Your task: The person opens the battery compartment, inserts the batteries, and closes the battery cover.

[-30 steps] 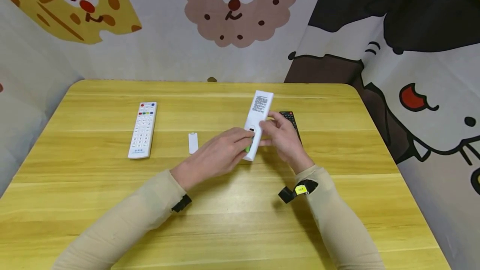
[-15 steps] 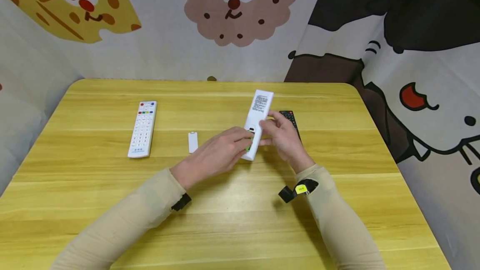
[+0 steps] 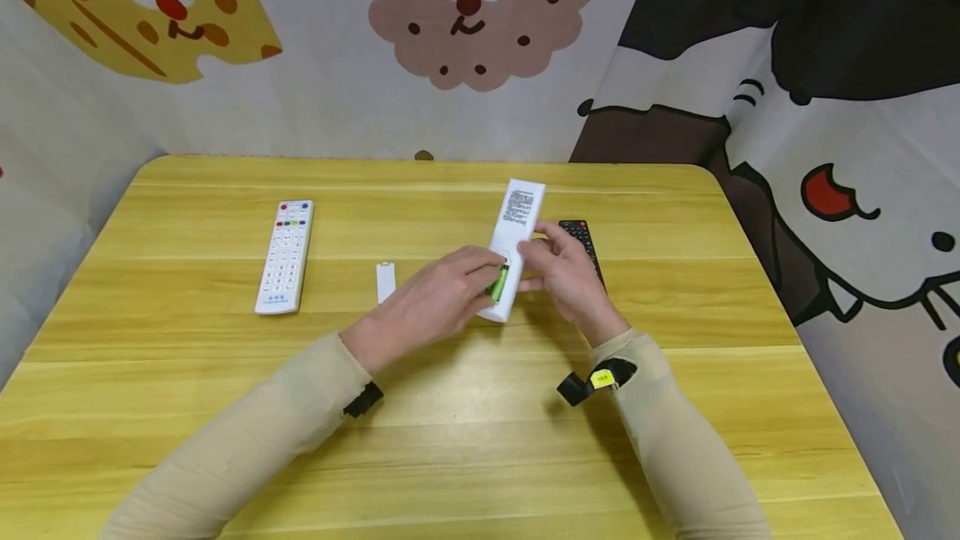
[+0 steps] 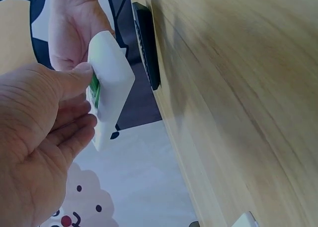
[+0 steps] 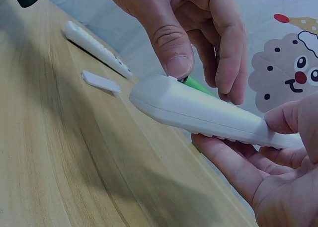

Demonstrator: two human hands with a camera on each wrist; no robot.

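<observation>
My right hand [image 3: 573,286] holds a white remote control [image 3: 520,208] above the table, its printed back facing up. In the right wrist view the thumb lies on one side and the fingers support the button side. At the lower end the battery compartment is uncovered, and a green battery [image 3: 499,283] shows there. My left hand [image 3: 431,298] has thumb and fingers about this battery, the thumb tip right at its near end in the right wrist view. The battery [image 5: 198,84] rises slightly above the compartment edge. A small white battery cover [image 3: 386,280] lies on the table.
A second white remote control [image 3: 285,257] lies buttons up at the left of the wooden table [image 3: 450,457]. Behind my right hand a black remote control [image 3: 579,233] lies partly hidden. A cartoon-printed cloth [image 3: 315,107] hangs along the back and sides.
The left fingers have shifted slightly left and up off the compartment, so more of the green battery shows. The remote has tilted a little; the right hand stays put.
</observation>
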